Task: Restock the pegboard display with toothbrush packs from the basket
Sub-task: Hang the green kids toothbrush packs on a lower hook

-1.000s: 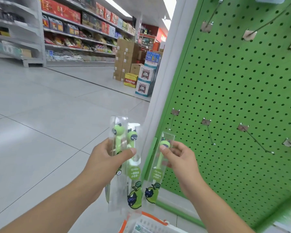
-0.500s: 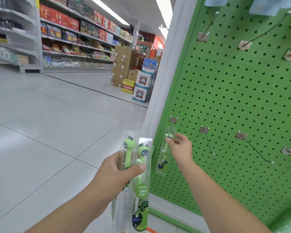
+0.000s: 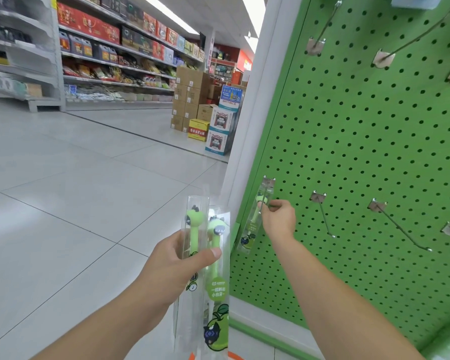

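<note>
My left hand (image 3: 177, 266) grips two clear toothbrush packs (image 3: 208, 276) with green cartoon-headed brushes, held upright in front of me. My right hand (image 3: 279, 219) pinches a third pack (image 3: 252, 224) against the green pegboard (image 3: 361, 141), at the leftmost hook (image 3: 266, 188) of the lower row. The pack's top lies over that hook's metal base; whether it hangs on the hook I cannot tell. The basket shows only as an orange sliver (image 3: 192, 356) at the bottom edge.
Two bare metal hooks (image 3: 322, 216) (image 3: 398, 224) stick out of the lower row to the right, with more hooks (image 3: 322, 29) above. A white post (image 3: 255, 113) borders the pegboard. Stacked cartons (image 3: 192, 100) and stocked shelves (image 3: 109, 55) stand across the tiled aisle.
My right hand carried its pack up and right to the leftmost lower hook and presses it there. My left hand with its two packs stayed about where it was; the view tilted up.
</note>
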